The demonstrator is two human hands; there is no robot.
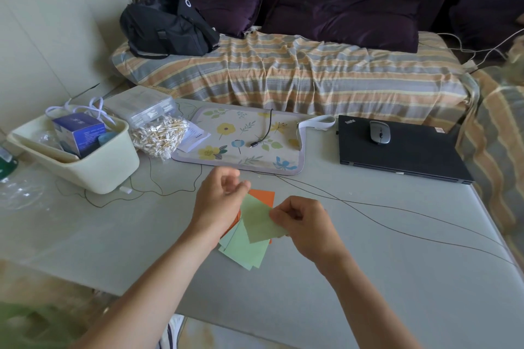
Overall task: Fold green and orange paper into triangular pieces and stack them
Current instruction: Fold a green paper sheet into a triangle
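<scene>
Green paper sheet (262, 221), one item, lifted just above a loose pile of green sheets (243, 253) with an orange sheet (263, 195) showing beneath and behind it, all on the grey table (368, 278) in front of you. Your right hand (302, 224) pinches the lifted sheet at its right edge, fingers curled round the paper. Your left hand (219, 200) sits at the sheet's upper-left corner, fingers curled with the fingertips close to the paper; whether it actually grips the corner cannot be told from this view. Step in hand, by judgement: starting the first fold on this sheet, with no triangular piece yet visible. To do it well, bring opposite corners together exactly before you press, hold the aligned corners with one hand, and run the other along the crease from the middle outward. Set the sheet flat on bare table beside the pile rather than on it, so the layers underneath do not shift. Also present: floral mat (241, 139), closed laptop (397, 150), cream bin (85, 161).
</scene>
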